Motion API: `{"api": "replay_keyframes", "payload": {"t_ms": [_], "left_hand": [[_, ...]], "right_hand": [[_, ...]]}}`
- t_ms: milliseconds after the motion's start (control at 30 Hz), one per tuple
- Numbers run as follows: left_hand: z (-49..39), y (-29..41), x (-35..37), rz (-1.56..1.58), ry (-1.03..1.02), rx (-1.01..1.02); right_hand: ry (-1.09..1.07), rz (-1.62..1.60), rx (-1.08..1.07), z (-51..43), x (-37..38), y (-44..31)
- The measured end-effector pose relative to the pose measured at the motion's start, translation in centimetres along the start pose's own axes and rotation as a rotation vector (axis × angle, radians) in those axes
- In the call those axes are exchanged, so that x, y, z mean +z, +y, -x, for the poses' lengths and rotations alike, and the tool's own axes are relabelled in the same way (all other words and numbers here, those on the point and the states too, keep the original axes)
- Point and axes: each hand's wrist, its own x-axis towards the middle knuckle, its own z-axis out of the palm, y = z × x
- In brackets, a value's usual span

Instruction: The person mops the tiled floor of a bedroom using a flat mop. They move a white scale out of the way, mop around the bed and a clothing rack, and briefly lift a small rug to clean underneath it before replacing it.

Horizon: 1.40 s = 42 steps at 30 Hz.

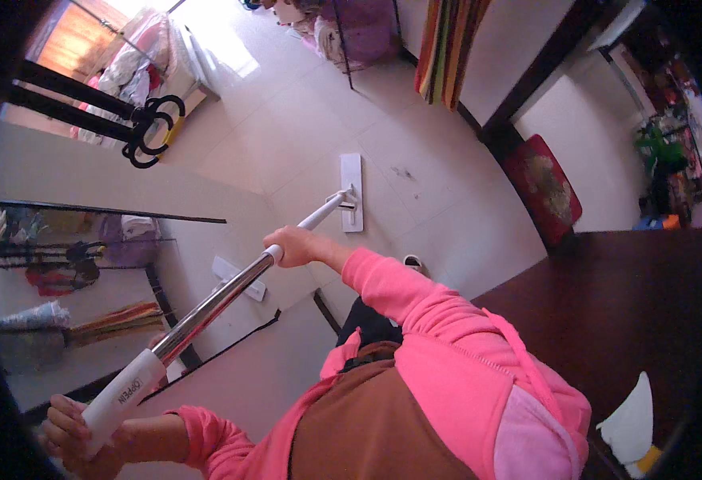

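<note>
A flat mop with a white and chrome pole point(213, 300) runs diagonally across the view. My left hand point(75, 429) is wrapped around the top end of its white grip point(126, 390), at the lower left. Farther down, my right hand point(294, 246) grips the pole around a white collar. The rectangular white mop head point(352, 210) lies on the tiled floor point(303, 138), joined to the pole by a hinge. Dark smudges point(403, 173) mark the tiles to the right of the head.
Close to the pole on the left, a mirror point(189, 264) reflects the mop head. Black hooks point(153, 132) jut out above it. A striped cloth point(450, 54) hangs by the wall. A red mat point(543, 183) lies at the doorway. A dark brown tabletop point(621, 312) stands at my right.
</note>
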Motion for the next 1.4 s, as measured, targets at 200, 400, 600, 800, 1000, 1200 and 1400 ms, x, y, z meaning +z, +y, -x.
{"api": "replay_keyframes", "payload": {"t_ms": [200,400,600,800,1000,1200,1400], "left_hand": [[2.6,-5.2,2.4,-0.056,0.072,-0.038],[5.5,-9.4,7.8,0.219,-0.014,-0.132],[7.2,-9.5,10.6,0.327,0.032,-0.154],[4.0,-7.8,10.4,0.411,-0.051,-0.118],[2.1,-7.3,20.9,0.270,0.032,-0.057],[3.6,-8.4,34.5,0.382,0.048,-0.167],[-1.6,-7.5,31.5,0.801,-0.182,-0.295]], "right_hand": [[0.088,0.112,0.146,3.5,-1.4,1.5],[0.152,0.216,0.247,8.3,-4.3,5.1],[0.109,0.259,0.280,10.3,-5.3,5.6],[0.092,0.340,0.233,9.3,-8.0,3.3],[0.328,0.351,0.164,6.7,-16.0,6.1],[0.552,0.382,0.204,9.5,-23.6,12.3],[0.777,0.339,0.092,15.1,-22.3,10.0]]}}
